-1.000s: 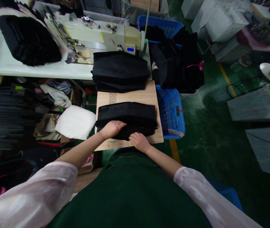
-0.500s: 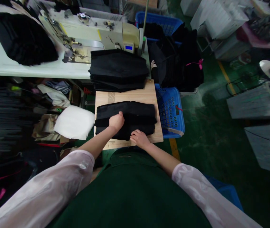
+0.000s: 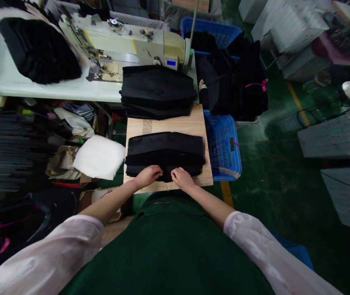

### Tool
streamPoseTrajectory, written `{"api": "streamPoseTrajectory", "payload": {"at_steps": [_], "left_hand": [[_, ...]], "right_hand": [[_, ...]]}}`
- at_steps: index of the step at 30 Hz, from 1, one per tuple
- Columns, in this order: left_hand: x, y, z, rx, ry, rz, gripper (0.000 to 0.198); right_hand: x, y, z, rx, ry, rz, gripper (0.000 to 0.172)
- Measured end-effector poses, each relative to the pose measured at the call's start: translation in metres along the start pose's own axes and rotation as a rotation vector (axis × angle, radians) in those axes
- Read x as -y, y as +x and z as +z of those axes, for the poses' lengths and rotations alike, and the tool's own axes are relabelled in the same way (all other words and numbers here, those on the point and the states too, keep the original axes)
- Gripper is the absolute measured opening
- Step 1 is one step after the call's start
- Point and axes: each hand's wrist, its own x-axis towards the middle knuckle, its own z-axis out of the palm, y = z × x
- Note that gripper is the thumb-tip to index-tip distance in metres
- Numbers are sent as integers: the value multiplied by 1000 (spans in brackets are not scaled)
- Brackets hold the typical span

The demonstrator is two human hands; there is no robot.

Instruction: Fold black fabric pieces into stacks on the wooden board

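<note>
Fabric stack (image 3: 164, 152) under left hand (image 3: 148, 176) and right hand (image 3: 182, 179) at its near edge

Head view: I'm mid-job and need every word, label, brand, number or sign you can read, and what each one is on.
No text is readable: the sewing machine has a lit blue display, but anything on it is too small to read.

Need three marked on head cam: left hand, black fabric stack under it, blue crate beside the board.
Left hand (image 3: 148, 176): head view, back of the hand.
Black folded fabric stack (image 3: 164, 150): head view, top layer, middle of the stack.
Blue plastic crate (image 3: 224, 143): head view, perforated wall.
</note>
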Motion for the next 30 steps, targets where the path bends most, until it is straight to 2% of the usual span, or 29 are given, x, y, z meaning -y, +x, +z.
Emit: {"api": "streamPoseTrajectory", "payload": {"at_steps": [3, 6, 14, 21, 30], "left_hand": [[7, 9, 3, -35, -15, -147, 23], [11, 16, 2, -19, -53, -213, 23], [11, 16, 2, -19, -98, -220, 24], [17, 12, 5, -7, -136, -115, 24], [13, 9, 3, -1, -119, -95, 27]], "right_hand": [[2, -4, -5, -17, -70, -154, 16], [5, -7, -4, 68, -148, -262, 19], [5, -4, 10, 158, -195, -275, 13], [-2, 2, 5, 87, 60, -81, 14], [0, 9, 3, 25, 158, 40, 14]]}}
